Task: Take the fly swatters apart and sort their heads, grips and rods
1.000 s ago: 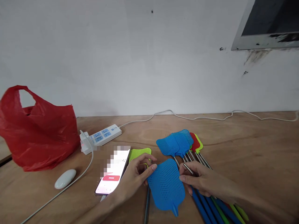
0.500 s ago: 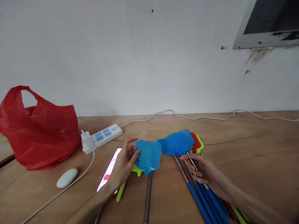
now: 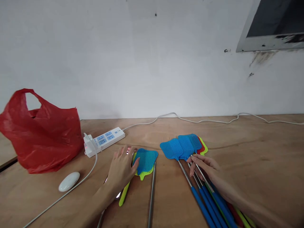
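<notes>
My left hand hovers with fingers spread over the phone, its thumb near the edge of a blue fly swatter head. That head overlaps a yellow-green swatter head. Beside them lies a metal rod, its top end at the blue head's right edge. At the right, my right hand pinches a thin metal swatter rod between thumb and fingers. Under and beside this hand are several blue fly swatters with blue handles, fanned out. A red swatter head peeks out behind them.
A red plastic bag stands at the left. Near it are a white power strip, a white oval device and a cable. The phone is mostly covered by my left arm. A wall rises behind the wooden table.
My left hand has released the blue swatter head and drawn leftward over the phone. The head now rests on the yellow-green one. My right hand keeps its pinch on the rod.
</notes>
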Action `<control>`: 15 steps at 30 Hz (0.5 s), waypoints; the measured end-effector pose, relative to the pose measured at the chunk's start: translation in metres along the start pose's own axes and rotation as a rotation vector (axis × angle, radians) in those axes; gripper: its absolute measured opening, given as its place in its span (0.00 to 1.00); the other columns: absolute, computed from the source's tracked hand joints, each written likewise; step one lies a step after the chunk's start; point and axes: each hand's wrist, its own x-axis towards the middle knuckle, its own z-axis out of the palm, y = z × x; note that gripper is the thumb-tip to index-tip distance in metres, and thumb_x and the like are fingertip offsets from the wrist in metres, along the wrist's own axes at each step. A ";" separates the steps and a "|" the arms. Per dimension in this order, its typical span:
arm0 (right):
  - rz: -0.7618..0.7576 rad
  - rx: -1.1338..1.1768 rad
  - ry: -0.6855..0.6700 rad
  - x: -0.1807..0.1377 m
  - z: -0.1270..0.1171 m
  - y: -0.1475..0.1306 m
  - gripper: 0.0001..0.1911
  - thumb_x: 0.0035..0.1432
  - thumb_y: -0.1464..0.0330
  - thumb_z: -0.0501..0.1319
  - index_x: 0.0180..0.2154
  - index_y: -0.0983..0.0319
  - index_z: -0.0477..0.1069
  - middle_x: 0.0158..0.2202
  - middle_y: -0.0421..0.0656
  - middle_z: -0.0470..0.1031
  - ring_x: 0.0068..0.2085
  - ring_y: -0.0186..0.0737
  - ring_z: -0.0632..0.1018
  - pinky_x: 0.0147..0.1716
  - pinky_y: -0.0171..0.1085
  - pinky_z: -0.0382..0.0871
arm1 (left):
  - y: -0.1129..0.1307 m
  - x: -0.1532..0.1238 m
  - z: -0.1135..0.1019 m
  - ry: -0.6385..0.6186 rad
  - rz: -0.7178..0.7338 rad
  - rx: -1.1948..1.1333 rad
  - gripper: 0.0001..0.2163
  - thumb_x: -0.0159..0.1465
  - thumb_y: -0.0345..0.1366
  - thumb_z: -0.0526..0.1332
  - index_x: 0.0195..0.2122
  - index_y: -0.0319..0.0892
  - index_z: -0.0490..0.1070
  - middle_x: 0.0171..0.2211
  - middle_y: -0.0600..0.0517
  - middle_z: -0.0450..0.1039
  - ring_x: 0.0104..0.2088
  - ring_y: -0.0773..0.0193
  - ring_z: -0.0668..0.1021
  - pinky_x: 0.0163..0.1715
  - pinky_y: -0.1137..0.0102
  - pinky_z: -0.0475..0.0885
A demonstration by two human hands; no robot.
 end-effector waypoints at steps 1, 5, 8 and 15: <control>-0.003 0.007 -0.004 0.000 -0.001 0.001 0.25 0.53 0.45 0.64 0.33 0.62 0.72 0.20 0.40 0.76 0.18 0.28 0.60 0.16 0.30 0.52 | 0.001 -0.001 0.001 -0.015 0.033 0.006 0.11 0.65 0.38 0.56 0.46 0.42 0.72 0.48 0.41 0.74 0.50 0.43 0.73 0.49 0.50 0.67; 0.012 0.013 -0.019 0.000 -0.003 0.003 0.24 0.54 0.46 0.64 0.35 0.61 0.71 0.20 0.38 0.75 0.18 0.29 0.63 0.16 0.28 0.53 | 0.005 -0.008 0.008 -0.120 0.233 0.048 0.19 0.67 0.43 0.57 0.55 0.41 0.69 0.58 0.41 0.71 0.57 0.46 0.72 0.55 0.52 0.67; 0.040 0.011 -0.032 -0.003 -0.002 0.001 0.25 0.54 0.46 0.64 0.36 0.61 0.71 0.20 0.38 0.74 0.18 0.30 0.65 0.14 0.27 0.51 | 0.009 -0.013 0.009 -0.211 0.310 0.122 0.23 0.66 0.46 0.58 0.57 0.37 0.68 0.58 0.39 0.71 0.59 0.43 0.72 0.57 0.49 0.66; 0.112 0.131 0.072 -0.008 0.003 -0.011 0.27 0.44 0.45 0.70 0.29 0.62 0.71 0.20 0.39 0.74 0.19 0.30 0.67 0.15 0.27 0.56 | 0.028 -0.011 -0.005 -0.335 0.285 0.200 0.17 0.68 0.43 0.57 0.53 0.39 0.72 0.53 0.40 0.75 0.50 0.44 0.77 0.51 0.49 0.70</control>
